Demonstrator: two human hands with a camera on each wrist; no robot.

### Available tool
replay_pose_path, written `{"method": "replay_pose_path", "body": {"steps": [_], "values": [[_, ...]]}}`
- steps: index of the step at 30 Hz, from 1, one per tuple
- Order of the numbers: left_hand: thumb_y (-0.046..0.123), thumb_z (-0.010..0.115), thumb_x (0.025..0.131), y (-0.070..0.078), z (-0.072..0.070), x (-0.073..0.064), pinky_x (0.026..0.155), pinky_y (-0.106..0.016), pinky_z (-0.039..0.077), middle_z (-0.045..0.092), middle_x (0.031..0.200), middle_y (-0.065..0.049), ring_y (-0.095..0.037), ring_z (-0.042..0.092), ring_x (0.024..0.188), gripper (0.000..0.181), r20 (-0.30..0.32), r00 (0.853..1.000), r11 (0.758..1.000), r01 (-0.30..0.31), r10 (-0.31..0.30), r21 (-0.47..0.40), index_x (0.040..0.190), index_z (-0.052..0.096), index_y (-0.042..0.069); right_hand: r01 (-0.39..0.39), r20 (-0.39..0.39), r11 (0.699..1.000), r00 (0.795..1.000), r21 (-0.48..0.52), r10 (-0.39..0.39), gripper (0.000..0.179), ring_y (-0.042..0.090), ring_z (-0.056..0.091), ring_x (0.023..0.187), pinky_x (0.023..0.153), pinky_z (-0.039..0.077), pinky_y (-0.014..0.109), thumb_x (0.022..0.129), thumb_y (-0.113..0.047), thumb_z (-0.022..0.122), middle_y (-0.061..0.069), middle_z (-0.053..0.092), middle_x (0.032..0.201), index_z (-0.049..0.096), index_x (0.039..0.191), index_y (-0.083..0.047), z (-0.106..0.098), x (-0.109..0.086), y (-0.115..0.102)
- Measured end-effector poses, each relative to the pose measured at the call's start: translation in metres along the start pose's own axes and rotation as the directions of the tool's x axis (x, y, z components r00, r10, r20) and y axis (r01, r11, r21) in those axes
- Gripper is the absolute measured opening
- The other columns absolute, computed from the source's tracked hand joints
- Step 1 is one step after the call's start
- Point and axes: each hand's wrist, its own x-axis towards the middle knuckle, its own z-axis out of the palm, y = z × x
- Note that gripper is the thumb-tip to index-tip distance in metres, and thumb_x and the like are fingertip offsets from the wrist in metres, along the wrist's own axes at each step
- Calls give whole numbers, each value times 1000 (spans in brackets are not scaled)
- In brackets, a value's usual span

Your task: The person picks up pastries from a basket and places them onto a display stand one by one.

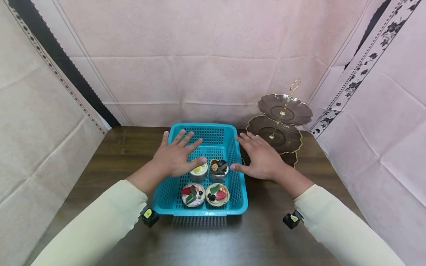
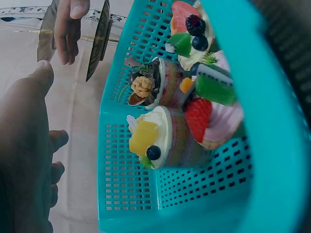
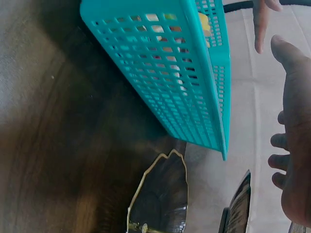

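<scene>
Pink cloth walls close round a dark wood table [image 1: 100, 162]; head view: teal basket [image 1: 239, 201] at centre holds four cupcakes [image 1: 199, 170] in its near half, left hand [image 1: 176, 157] flat-fingered above the basket, right hand [image 1: 261, 159] spread just right of its rim, tiered stand [image 1: 283, 125] close behind-right. Left wrist view: cupcakes [image 2: 160, 141] packed against the basket wall [image 2: 126, 194], left hand [image 2: 24, 160] empty — judged pre-grasp, next needing fingers lowered round one cup. Right wrist view: narrow gap between basket [image 3: 165, 73] and stand [image 3: 160, 194]; right hand [image 3: 294, 160] holds nothing.
</scene>
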Motion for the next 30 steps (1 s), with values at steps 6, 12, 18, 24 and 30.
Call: {"method": "replay_pose_path", "body": {"steps": [6, 12, 18, 24, 30], "values": [[84, 14, 94, -9, 7, -13, 116, -68, -12, 6, 171, -6, -33, -7, 155, 89, 0, 1000, 1000, 12, -12, 4, 165, 19, 31, 93, -30, 996, 995, -14, -93, 102, 33, 36, 147, 122, 22, 51, 86, -85, 49, 12, 44, 158, 41, 158, -13, 4, -7, -14], [81, 20, 97, -16, 12, -27, 116, -68, -13, 8, 171, -10, -34, -5, 156, 86, -1, 1000, 1000, 21, -21, 4, 164, 22, 28, 190, -45, 981, 980, -45, -192, 98, 28, 43, 141, 119, 30, 49, 85, -83, 52, 9, 51, 152, 48, 154, -13, 10, -15, -23], [78, 24, 98, -23, 25, -36, 116, -66, -14, 9, 171, -11, -35, -4, 156, 84, -16, 999, 999, 43, -43, -15, 164, 23, 26, 265, -7, 963, 964, -39, -266, 87, 25, 48, 136, 117, 32, 46, 85, -76, 62, 4, 59, 143, 57, 146, -13, 16, -21, -32], [78, 25, 98, -29, 37, -47, 117, -68, -8, 11, 170, -13, -36, -4, 156, 86, -21, 999, 998, 45, -46, -40, 164, 26, 23, 309, 98, 951, 946, 18, -309, 82, 24, 52, 131, 114, 37, 46, 85, -74, 66, 2, 64, 136, 61, 142, -14, 22, -25, -41], [75, 28, 100, -32, 45, -54, 117, -69, -6, 12, 170, -14, -37, 0, 156, 83, -23, 999, 997, 42, -43, -69, 163, 28, 22, 312, 178, 950, 933, 25, -312, 77, 23, 53, 131, 116, 35, 46, 85, -69, 70, 1, 65, 134, 62, 141, -16, 27, -21, -46]]}}
